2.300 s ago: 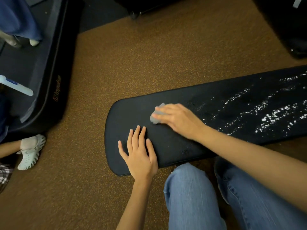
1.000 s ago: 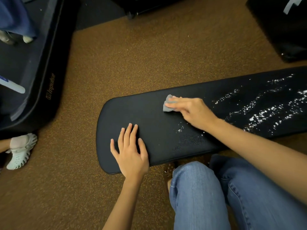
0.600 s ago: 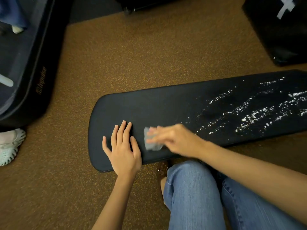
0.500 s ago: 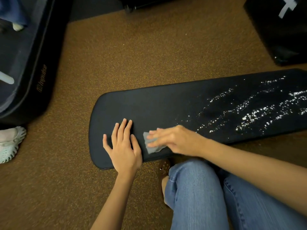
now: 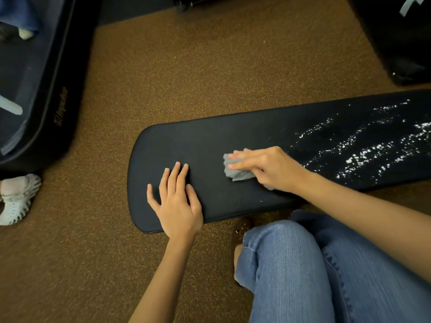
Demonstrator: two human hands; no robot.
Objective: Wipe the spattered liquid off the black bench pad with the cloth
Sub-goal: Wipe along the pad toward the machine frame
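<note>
A long black bench pad (image 5: 210, 145) lies on the brown floor, running from centre to the right edge. White spattered liquid (image 5: 363, 150) covers its right part; the left part looks dull and dry. My right hand (image 5: 268, 166) presses a crumpled grey cloth (image 5: 235, 171) flat on the pad, just left of the spatter. My left hand (image 5: 177, 199) rests palm down with fingers spread on the pad's near left end, holding nothing.
My knees in blue jeans (image 5: 303, 271) are at the bottom right, with a brown shoe (image 5: 240, 229) by the pad's near edge. A black machine base (image 5: 46, 94) stands at the left. Another person's white clog (image 5: 16, 199) is at the left edge. A black box (image 5: 396, 38) sits at the top right.
My right hand has slid the cloth away from my left hand, up and to the right across the pad, towards the spatter. My left hand stays planted on the pad.
</note>
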